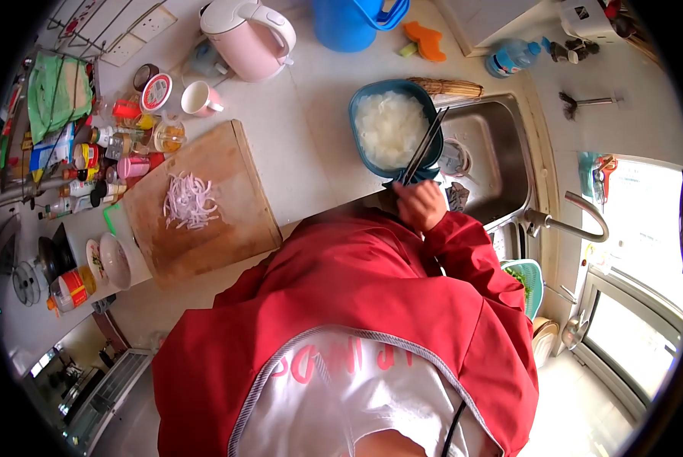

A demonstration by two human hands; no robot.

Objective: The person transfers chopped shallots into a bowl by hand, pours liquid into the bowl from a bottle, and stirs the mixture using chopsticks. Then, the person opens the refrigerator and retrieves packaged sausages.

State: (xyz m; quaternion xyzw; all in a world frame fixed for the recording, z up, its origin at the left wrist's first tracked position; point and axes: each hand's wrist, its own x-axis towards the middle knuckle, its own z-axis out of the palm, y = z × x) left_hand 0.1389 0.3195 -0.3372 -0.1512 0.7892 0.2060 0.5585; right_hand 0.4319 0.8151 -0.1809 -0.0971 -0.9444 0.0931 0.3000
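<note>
My right hand (421, 204) is closed at the near end of a pair of dark chopsticks (425, 146), beside the basin's near rim. The chopsticks slant over the right side of a blue-green basin (354, 126), which holds pale, translucent slices (391, 128) in what looks like water. My left hand is not visible. To the left, a wooden cutting board (242, 217) bears a small heap of sliced purple onion (189, 201).
A steel sink (513, 152) with a faucet (577, 225) is at right. Behind stand a pink kettle (254, 42), blue pitcher (345, 27) and pink cup (201, 99). Several bottles and jars crowd the left; a water bottle (511, 59) stands back right.
</note>
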